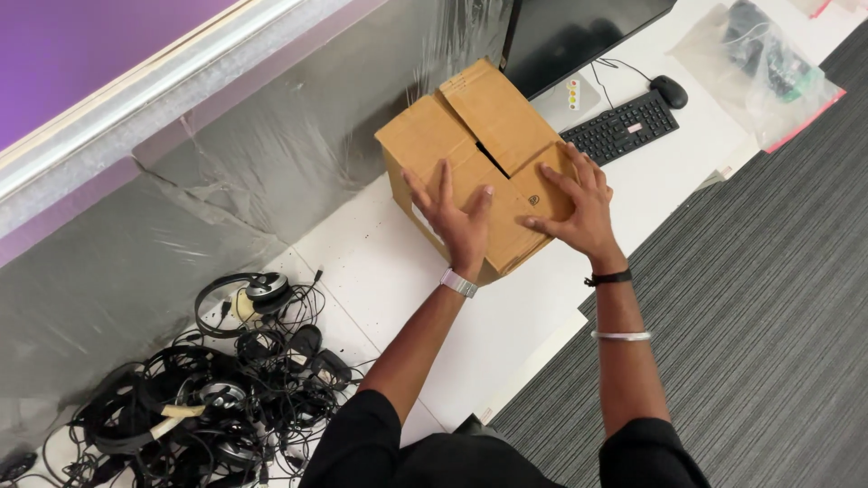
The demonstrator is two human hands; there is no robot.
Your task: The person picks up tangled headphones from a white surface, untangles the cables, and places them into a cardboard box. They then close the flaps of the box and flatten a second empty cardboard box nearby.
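The cardboard box (479, 154) sits on the white desk (398, 271) with its 2 top flaps nearly closed — the left hand (459, 221) and right hand (579, 212) rest flat on it, fingers (440, 185) spread, gripping nothing — while tangled headsets (208, 389) lie well left of the box and a keyboard (624, 126) just right.

Even, bright indoor light falls from overhead, leaving only soft shadows beside the cardboard box (479, 163). The plastic sheeting (298, 136) shows streaky glare. The headset tangle (199, 398) looks slightly soft, perhaps motion blur. The frame sits tilted.
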